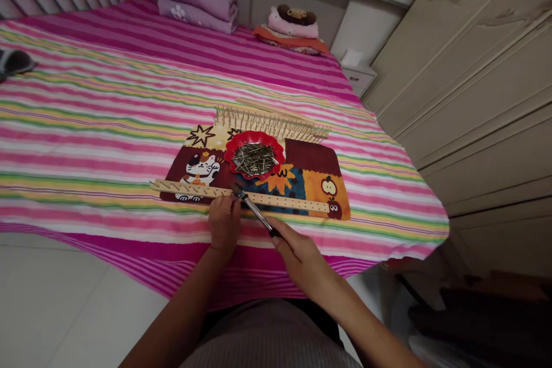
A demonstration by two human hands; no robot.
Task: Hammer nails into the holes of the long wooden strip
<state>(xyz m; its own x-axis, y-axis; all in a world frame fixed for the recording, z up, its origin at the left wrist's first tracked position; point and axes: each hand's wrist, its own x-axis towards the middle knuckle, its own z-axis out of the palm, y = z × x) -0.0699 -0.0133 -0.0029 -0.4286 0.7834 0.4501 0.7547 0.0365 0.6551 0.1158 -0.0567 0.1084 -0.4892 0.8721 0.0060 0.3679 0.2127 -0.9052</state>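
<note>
A long pale wooden strip (284, 200) with rows of small holes lies across a patterned mat (317, 158). Nails (190, 187) stand in its left part. My right hand (302, 256) is closed round the handle of a hammer (257, 213), whose dark head is over the strip near its middle. My left hand (225, 221) is closed at the strip's near edge, its fingertips close beside the hammer head; what they pinch is hidden. Just beyond the strip stands a red scalloped bowl (279, 148) full of loose nails (254, 159).
Behind the bowl lie wooden strips (271, 122) bristling with upright nails. The mat rests on a bed with a striped cover (107, 126). Folded purple bedding (194, 0) and a small folded pile (293, 34) sit by the headboard. A wardrobe (470, 98) stands at the right.
</note>
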